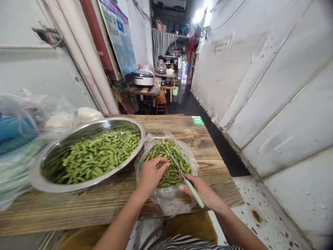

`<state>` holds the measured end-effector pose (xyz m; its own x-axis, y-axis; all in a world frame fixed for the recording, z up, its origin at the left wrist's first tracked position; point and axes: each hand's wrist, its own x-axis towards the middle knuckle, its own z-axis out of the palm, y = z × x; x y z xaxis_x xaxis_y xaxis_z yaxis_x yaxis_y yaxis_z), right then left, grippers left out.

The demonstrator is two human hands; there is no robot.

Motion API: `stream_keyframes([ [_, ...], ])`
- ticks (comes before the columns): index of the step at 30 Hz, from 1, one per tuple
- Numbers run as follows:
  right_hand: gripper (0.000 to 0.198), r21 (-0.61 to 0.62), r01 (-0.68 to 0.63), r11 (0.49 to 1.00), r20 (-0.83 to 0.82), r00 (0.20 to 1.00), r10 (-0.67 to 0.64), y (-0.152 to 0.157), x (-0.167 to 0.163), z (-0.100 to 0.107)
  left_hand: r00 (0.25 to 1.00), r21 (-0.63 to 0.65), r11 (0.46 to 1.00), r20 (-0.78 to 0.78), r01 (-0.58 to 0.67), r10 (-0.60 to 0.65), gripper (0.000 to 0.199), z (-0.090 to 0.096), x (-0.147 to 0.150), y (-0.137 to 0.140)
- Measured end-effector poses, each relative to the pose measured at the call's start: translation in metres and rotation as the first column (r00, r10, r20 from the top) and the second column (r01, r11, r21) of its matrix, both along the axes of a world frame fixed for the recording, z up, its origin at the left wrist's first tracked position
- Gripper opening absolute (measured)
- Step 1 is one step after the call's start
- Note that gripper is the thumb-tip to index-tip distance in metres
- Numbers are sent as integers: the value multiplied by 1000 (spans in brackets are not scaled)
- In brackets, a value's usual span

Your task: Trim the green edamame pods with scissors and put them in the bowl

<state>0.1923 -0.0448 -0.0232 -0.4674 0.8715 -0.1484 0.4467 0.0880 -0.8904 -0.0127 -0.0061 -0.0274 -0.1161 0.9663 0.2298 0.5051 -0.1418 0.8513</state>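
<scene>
Green soybean pods (166, 147) fill a clear plastic bag (170, 205) that lies spread on the wooden table. My left hand (151, 175) is over the left side of these pods, thumb and forefinger pinched together; what they hold is too small to tell. My right hand (200, 189) grips scissors (192, 191) with a pale green handle, seen edge-on. Their thin metal tip points away from me, over the pods, right of my left fingertips. To the left, a wide steel basin (36, 177) holds many more green pods (101, 156).
Blurred plastic bags (18, 139) are at the table's left, and white bundles (90, 113) lie behind the basin. A green code sticker (197, 120) is on the far right corner of the table (208, 152). Beyond, a rice cooker (142, 79) stands on another table; a white wall (281, 104) runs along the right.
</scene>
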Motion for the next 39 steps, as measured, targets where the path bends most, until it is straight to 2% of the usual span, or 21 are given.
stream_keyframes([
  [6, 46, 95, -36, 995, 53, 998, 31, 1, 0, 2, 984, 119, 992, -168, -46, 65, 6, -1, 5, -8],
  [14, 40, 97, -29, 995, 91, 996, 20, 4, -2, 0, 983, 129, 992, -181, 7, 17, 6, -9, 7, -11],
  [19, 39, 99, 15, 995, 89, 996, -23, 7, -3, -8, 997, 125, 992, -83, 14, -3, 9, -10, 3, -7],
  [22, 41, -9, 48, 999, -11, 999, -48, 7, -3, -11, 989, -21, 1000, 151, -3, 6, 15, -10, 2, -5],
  [24, 44, -136, 40, 990, -98, 994, -54, 5, -2, -13, 915, -175, 982, 403, 66, 10, 23, -8, 2, -5],
  [26, 46, -194, 2, 981, -162, 986, -34, 2, -1, -13, 777, -269, 946, 629, 179, 32, 33, -6, 4, -7],
  [28, 45, -188, -35, 982, -195, 981, -3, 0, -1, -12, 645, -293, 924, 761, 246, 70, 40, -2, 6, -9],
  [30, 43, -182, -59, 982, -217, 976, 18, -2, -2, -12, 565, -294, 924, 818, 246, 109, 42, 1, 8, -12],
  [34, 43, -184, -68, 981, -236, 971, 23, -4, -5, -11, 498, -292, 937, 852, 191, 164, 40, 4, 14, -16],
  [39, 47, -181, -50, 982, -219, 976, 10, -4, -8, -13, 489, -258, 962, 853, 91, 182, 37, -1, 23, -22],
])
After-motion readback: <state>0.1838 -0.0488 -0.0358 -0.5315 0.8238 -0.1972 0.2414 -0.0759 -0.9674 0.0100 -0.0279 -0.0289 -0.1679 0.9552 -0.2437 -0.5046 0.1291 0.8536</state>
